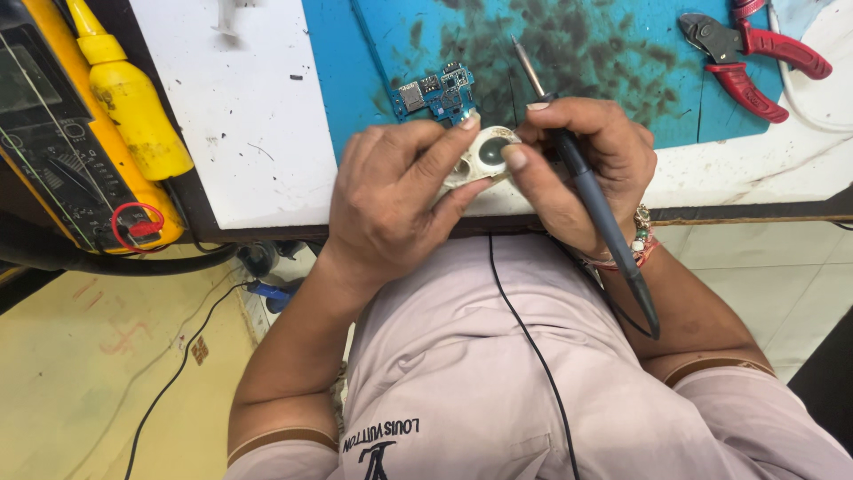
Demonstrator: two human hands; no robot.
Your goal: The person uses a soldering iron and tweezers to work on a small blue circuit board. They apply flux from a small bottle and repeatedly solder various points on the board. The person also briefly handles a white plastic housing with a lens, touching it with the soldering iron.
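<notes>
Dead centre, at the near edge of the desk [258, 133], sits the small off-white rounded plastic part with a dark round opening [484, 156], pinched between both hands. Its long axis looks to run from 8 o'clock to 2 o'clock, though fingers cover much of it. The left hand [391, 196] has its fingers [444, 147] curled tight on the part from 9 o'clock, forefinger tip up top. The right hand [595, 160] presses a thumb against it from 3 o'clock, and its other fingers are wrapped around the slim dark-handled soldering iron [586, 187], metal tip aimed at 11 o'clock, handle trailing to 5 o'clock. Just beyond at 11 o'clock lies a small blue circuit board [437, 93] on the stained blue mat [622, 53]. Red-handled pliers [755, 58] rest at 2 o'clock; a yellow squeeze bottle [133, 102] stands at 9 o'clock.
</notes>
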